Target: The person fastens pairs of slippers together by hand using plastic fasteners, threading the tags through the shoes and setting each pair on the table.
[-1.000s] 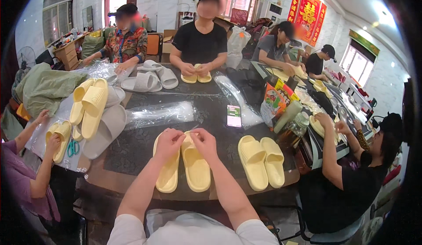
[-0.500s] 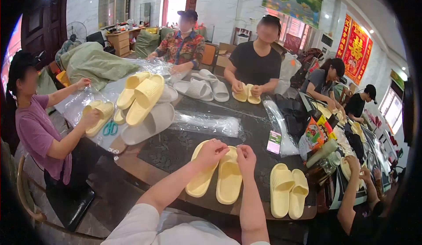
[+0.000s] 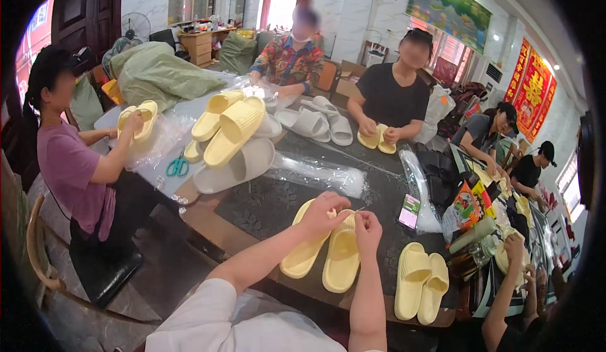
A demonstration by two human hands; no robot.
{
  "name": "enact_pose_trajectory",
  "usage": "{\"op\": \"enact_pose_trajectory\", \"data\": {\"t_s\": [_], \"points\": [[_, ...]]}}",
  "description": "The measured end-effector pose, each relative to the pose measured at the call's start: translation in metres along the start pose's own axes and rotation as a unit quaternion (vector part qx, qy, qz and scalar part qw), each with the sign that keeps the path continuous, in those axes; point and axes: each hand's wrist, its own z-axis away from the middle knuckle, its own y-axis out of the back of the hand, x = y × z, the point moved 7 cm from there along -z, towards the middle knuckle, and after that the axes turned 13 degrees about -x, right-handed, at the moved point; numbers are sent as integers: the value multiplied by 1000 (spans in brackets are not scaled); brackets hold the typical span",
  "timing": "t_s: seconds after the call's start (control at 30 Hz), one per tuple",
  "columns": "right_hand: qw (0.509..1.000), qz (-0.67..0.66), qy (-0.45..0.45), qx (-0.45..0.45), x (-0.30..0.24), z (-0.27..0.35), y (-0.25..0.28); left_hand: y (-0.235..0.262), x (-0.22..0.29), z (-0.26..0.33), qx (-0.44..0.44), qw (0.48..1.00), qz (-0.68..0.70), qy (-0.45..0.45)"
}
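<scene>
A pair of pale yellow slippers lies on the dark tabletop before me: the left slipper (image 3: pixel 303 258) is partly covered by my left forearm, the right slipper (image 3: pixel 341 260) shows its footbed. Over their far ends, my left hand (image 3: pixel 323 214) has its fingers bent close together above the straps. My right hand (image 3: pixel 368 233) pinches at the outer edge of the right slipper. Between both hands shows a thin pale tie (image 3: pixel 357 211), its ends hidden by the fingers. To the right stands another yellow slipper pair (image 3: pixel 411 282), apart from my hands.
Yellow slippers (image 3: pixel 235 131) are heaped on a grey slipper (image 3: pixel 234 168) at left, near teal scissors (image 3: pixel 178 166). Bundles of clear strips (image 3: pixel 322 174) lie beyond my hands. A phone (image 3: pixel 409 211), snack bag (image 3: pixel 464 204) and bottles (image 3: pixel 470 251) sit right. Several people work around the table.
The view has swung slightly left, so things appear farther right. My left hand's fingers have loosened and lifted a little above the strap. At left, a person has raised their yellow slippers.
</scene>
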Motion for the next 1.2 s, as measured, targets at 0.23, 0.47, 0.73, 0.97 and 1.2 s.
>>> {"op": "enact_pose_trajectory", "data": {"t_s": [0.23, 0.47, 0.73, 0.97, 1.2], "points": [[984, 160, 79, 2, -18, 2, 0, 45, 188, 4, 25, 941, -93, -324], [999, -6, -54, -1, 30, -6, 2, 63, 344, 41, -51, 891, 11, -451], [995, 88, 29, 32, 1, 0, 6, 41, 386, 53, -151, 873, 41, -462], [998, 62, 25, 9, -3, 0, 4, 49, 374, 68, -152, 880, 45, -447], [999, 39, 0, 9, 4, -1, 3, 77, 361, 70, -106, 889, 32, -444]]}}
